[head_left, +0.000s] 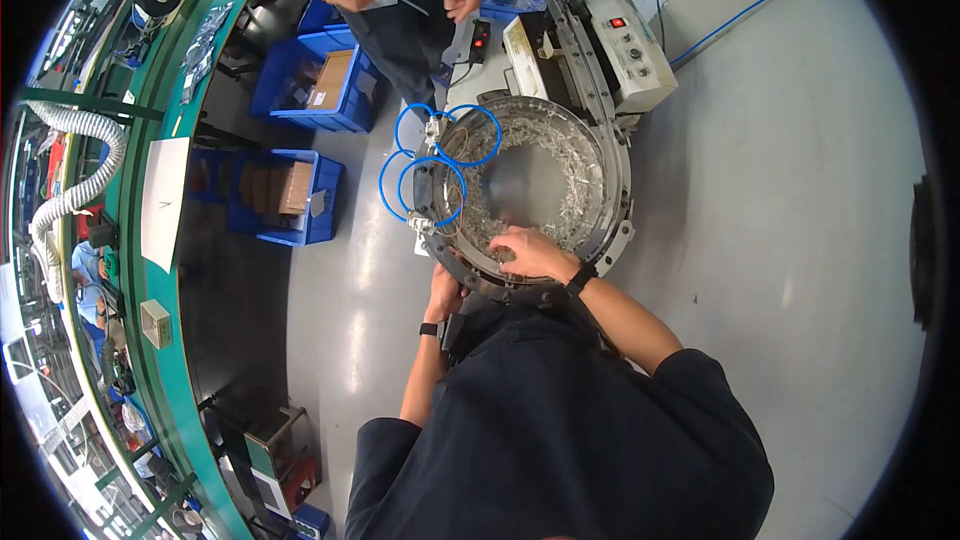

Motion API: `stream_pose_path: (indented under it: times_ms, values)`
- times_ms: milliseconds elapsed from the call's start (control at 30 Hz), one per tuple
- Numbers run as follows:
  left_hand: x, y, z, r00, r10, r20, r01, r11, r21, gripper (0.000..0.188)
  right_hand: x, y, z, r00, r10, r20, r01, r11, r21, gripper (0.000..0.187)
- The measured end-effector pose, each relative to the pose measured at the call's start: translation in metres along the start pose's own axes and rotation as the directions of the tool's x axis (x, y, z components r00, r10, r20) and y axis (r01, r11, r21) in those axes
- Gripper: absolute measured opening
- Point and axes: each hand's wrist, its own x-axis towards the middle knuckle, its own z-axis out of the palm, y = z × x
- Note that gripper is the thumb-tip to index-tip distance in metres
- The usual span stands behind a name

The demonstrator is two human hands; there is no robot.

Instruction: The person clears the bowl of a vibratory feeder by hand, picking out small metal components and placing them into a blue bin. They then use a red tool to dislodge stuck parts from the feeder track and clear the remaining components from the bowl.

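Here, the small, shiny, pale bits lie in a messy ring inside the round silver metal bowl, right under the bent right hand, too tiny to show which way each points. Its fingers curl close together, maybe holding some; I cannot tell. The left hand is farther off, outside the bowl's near left edge, its fingers partly hidden, so its grip is unclear.

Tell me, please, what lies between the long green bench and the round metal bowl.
In the head view: blue bins, then grey floor, then looped blue tubing at the bowl.
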Motion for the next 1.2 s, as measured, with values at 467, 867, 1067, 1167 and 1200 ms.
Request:
stream_pose_path:
  times_ms: [467,867,1067,1167,1200]
  values:
    - [0.000,0.000,-0.006,0.999,0.032,0.016,-0.031,0.999,-0.025,0.007,-0.002,0.004,-0.001,1.000,0.000,0.009,0.000,1.000,-0.026,0.021]
    - [-0.001,0.002,-0.001,0.997,0.074,-0.015,-0.073,0.996,0.046,0.009,0.034,-0.021,0.018,0.966,-0.018,-0.259,0.043,0.995,0.090,0.023]
    - [-0.006,-0.001,0.004,0.999,0.030,0.012,-0.030,0.999,-0.018,0.008,0.032,0.002,0.034,0.985,-0.079,-0.151,0.080,0.997,-0.002,0.022]
    - [-0.004,-0.005,0.001,0.999,0.051,0.005,-0.051,0.999,0.005,0.008,0.027,0.005,0.027,0.998,-0.023,-0.063,0.021,0.999,-0.034,0.021]
    - [-0.004,-0.007,-0.001,0.998,0.058,0.004,-0.058,0.998,0.019,0.008,0.027,0.006,0.025,0.998,0.022,-0.055,-0.026,0.997,-0.071,0.020]
